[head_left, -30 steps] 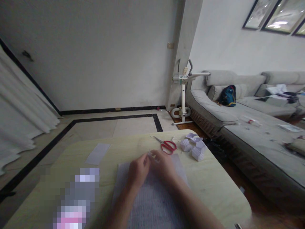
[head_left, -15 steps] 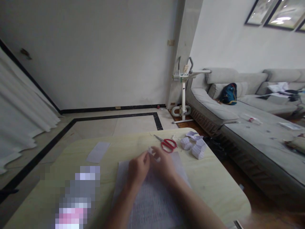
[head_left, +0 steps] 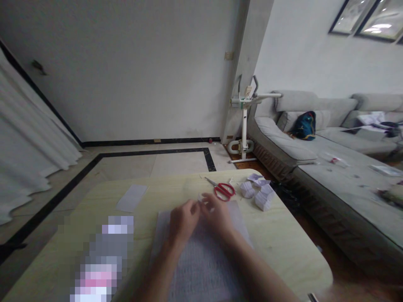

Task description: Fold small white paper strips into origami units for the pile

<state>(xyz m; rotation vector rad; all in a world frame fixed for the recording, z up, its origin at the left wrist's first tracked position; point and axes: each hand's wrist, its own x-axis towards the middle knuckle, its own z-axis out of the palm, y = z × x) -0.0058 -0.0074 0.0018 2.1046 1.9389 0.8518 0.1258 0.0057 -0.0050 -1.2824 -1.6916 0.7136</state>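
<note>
My left hand (head_left: 183,219) and my right hand (head_left: 216,213) meet above a written sheet of paper (head_left: 204,268) on the wooden table. Both are closed, fingertips pinched together around a small piece of white paper (head_left: 199,197), mostly hidden by the fingers. Just beyond my right hand lies a pair of scissors (head_left: 224,191) with red handles, blades pointing to the far left. Several folded pieces of white paper (head_left: 263,198) sit to the right of the scissors. Off to the left a blank slip of paper (head_left: 132,198) lies flat.
The light wooden table (head_left: 292,251) has rounded corners. A blurred-out object (head_left: 103,256) stands at its left side. Past the right edge is a grey sofa (head_left: 340,180) with a blue backpack (head_left: 304,126). White exercise equipment (head_left: 244,121) stands by the wall; a curtain (head_left: 28,138) hangs at left.
Both hands stay in nearly the same place, with slight finger movement around the small paper. The whole view has shifted slightly.
</note>
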